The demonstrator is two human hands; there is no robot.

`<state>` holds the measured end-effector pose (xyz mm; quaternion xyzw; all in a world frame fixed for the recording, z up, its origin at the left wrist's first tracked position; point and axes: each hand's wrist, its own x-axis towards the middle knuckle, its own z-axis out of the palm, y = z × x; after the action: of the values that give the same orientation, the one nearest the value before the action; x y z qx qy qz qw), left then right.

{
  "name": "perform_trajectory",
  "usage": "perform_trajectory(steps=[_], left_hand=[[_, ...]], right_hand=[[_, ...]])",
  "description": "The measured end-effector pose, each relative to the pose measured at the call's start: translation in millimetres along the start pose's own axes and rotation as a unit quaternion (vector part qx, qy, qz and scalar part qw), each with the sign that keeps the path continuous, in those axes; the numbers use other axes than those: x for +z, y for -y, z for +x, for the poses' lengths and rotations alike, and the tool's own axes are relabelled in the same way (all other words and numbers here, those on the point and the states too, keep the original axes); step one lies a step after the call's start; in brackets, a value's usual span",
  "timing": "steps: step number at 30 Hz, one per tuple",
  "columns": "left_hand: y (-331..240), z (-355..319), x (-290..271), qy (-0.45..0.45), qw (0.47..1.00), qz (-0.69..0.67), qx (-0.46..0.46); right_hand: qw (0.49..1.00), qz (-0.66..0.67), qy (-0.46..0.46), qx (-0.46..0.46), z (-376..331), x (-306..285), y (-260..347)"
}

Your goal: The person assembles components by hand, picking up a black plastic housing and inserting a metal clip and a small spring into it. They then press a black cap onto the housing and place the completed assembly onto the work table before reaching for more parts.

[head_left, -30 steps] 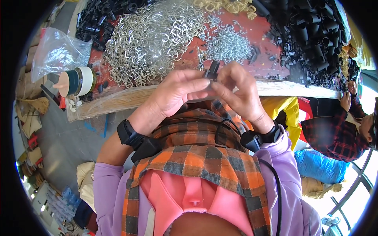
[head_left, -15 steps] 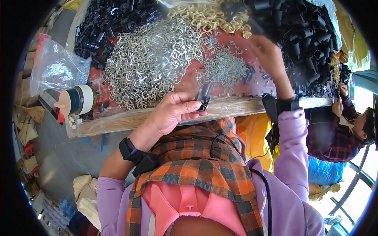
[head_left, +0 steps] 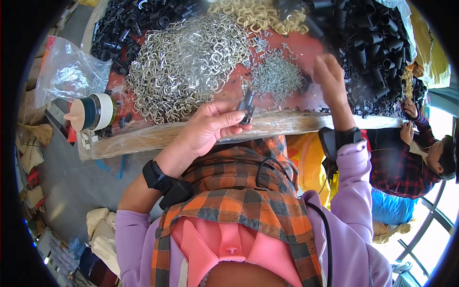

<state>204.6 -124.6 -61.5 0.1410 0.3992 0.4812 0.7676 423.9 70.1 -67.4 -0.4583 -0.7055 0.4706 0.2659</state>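
My left hand (head_left: pixel 208 125) is closed on a small black plastic part (head_left: pixel 246 107) with a tube-like end, pinched between thumb and fingers above the table's front edge. The part's tip points up and away from me. My right hand (head_left: pixel 331 79) hovers over the red tabletop, left of a heap of black plastic tubes (head_left: pixel 377 60). Its fingers are curled and slightly blurred. What they hold, if anything, I cannot make out. Between the hands lies a pile of small grey metal pieces (head_left: pixel 277 76), with a large heap of shiny bent metal loops (head_left: pixel 162 71) to its left.
Gold-coloured loops (head_left: pixel 267 18) and black parts (head_left: pixel 124 28) lie at the back. A wooden edge (head_left: pixel 287 123) runs along the table front. At left are tape rolls (head_left: pixel 98 111) and a clear plastic bag (head_left: pixel 71 71). Another person (head_left: pixel 411 158) works at the far right.
My right hand has drawn back slightly toward me and to the right, its fingers now more curled. My left hand keeps hold of the black plastic part, now tilted a little differently.
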Motion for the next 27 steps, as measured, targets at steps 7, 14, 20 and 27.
perform_trajectory(steps=[7,14,20,27], left_hand=[[6.1,3.7,15.7,0.007,1.000,0.001,0.015],[5.5,2.3,21.5,0.005,1.000,-0.017,0.020],[4.0,1.5,16.6,0.005,0.999,-0.050,0.014],[2.5,0.6,13.8,0.003,0.998,-0.055,0.007]], right_hand=[[0.955,0.276,0.107,0.012,-68.5,49.9,44.7],[0.956,0.250,0.104,-0.115,-82.8,75.3,41.8],[0.971,0.167,0.114,-0.127,-85.6,83.7,47.5],[0.979,0.180,0.073,-0.062,-88.8,89.0,54.4]])
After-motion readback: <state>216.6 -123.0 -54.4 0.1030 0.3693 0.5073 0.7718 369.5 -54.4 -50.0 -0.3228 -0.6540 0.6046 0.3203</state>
